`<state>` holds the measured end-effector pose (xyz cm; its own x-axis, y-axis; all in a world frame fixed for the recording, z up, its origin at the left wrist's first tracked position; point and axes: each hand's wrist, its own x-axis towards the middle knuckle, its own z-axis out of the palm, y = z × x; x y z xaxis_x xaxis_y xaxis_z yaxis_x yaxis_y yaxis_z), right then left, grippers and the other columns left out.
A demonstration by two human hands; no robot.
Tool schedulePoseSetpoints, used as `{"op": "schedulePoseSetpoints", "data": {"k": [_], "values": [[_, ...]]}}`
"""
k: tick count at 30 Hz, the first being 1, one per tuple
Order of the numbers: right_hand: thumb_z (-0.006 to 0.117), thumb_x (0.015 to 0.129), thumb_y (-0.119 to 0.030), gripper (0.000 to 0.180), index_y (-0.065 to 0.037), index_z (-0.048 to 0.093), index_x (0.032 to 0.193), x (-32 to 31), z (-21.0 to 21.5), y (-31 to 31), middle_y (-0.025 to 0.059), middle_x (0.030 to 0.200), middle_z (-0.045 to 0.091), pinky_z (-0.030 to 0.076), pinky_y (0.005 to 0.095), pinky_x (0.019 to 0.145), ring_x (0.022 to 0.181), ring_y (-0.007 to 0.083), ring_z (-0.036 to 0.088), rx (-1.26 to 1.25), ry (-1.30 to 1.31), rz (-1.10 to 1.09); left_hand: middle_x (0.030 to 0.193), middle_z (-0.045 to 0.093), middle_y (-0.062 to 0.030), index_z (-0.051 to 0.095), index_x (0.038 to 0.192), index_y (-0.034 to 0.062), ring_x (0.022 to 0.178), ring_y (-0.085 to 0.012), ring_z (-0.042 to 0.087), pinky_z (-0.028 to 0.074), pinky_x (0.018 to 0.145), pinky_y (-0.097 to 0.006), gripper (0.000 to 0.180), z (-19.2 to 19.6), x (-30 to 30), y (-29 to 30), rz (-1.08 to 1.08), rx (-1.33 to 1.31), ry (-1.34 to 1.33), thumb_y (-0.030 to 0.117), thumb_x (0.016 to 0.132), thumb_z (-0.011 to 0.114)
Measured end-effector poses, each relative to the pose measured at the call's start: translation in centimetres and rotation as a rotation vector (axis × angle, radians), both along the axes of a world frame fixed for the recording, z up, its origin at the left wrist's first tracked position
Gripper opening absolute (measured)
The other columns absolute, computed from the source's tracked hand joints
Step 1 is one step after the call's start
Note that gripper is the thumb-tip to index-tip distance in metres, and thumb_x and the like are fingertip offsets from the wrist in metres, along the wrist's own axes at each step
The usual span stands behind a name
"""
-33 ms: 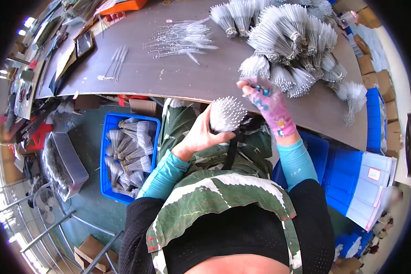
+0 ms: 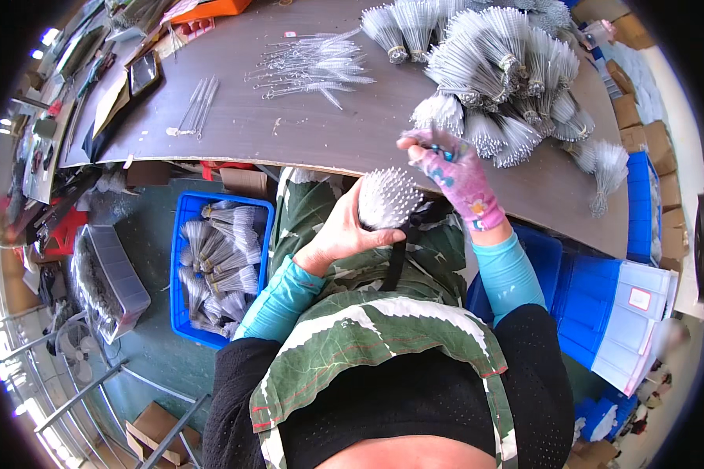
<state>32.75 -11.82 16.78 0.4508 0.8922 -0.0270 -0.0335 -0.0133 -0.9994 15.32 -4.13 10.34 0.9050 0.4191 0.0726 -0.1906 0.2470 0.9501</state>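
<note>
My left hand (image 2: 338,232) is wrapped round the side of a bundle of thin wire brushes (image 2: 389,197), whose white tips point up at me. The bundle is just below the table's front edge, over my lap. To its upper right, my right hand (image 2: 463,178), in a pink patterned fingerless glove, is raised with its fingers curled together. Something small, dark and blue shows between those fingers, too blurred to name. Behind that hand lies a large heap of tied brush bundles (image 2: 477,59). Loose wire brushes (image 2: 313,66) are spread on the table farther left.
The brown table (image 2: 235,133) curves in front of me, with a few separate brushes (image 2: 199,108) and a phone-like dark object (image 2: 144,74) at left. A blue crate (image 2: 181,313) of bundles stands on the floor at left. Blue bins (image 2: 587,293) are at right.
My right hand has shifted slightly to the left and up, its fingers still curled. My left hand and the bundle have hardly moved.
</note>
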Motion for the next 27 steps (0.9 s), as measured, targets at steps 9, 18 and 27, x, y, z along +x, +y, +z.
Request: {"op": "schedulePoseSetpoints", "data": {"k": [9,18,27], "values": [[0.063,0.083,-0.012,0.021,0.001,0.062,0.099,-0.1,-0.4,3.7,0.006,0.093,0.065,0.046,0.0266,0.08,0.087,0.0124,0.059,-0.283,0.049,0.461,0.12,0.05,-0.0099,0.034,0.129,-0.0022,0.11,-0.0165,0.047,0.036,0.097,-0.032,0.092,-2.1,-0.7,0.7,-0.034,-0.024,-0.012,0.023,0.057,0.086],[0.064,0.081,-0.012,0.02,0.001,0.063,0.096,-0.1,0.0,4.3,0.0051,0.091,0.064,0.045,0.0268,0.081,0.087,0.0123,0.058,-0.256,-0.006,0.58,0.123,0.049,-0.0067,0.033,0.133,0.0007,0.113,-0.0154,0.047,0.035,0.099,-0.032,0.096,-1.7,-0.9,1.0,-0.161,-0.304,-0.021,0.021,0.057,0.087],[0.067,0.074,-0.012,0.024,0.003,0.063,0.092,0.3,1.2,4.7,0.004,0.085,0.064,0.045,0.0244,0.077,0.081,0.0093,0.057,-0.373,-0.187,0.766,0.106,0.057,-0.0017,0.049,0.119,0.0012,0.099,-0.0108,0.052,0.04,0.091,-0.028,0.073,-3.4,-1.5,-0.4,-0.224,-0.365,-0.068,0.031,0.063,0.084]]}}
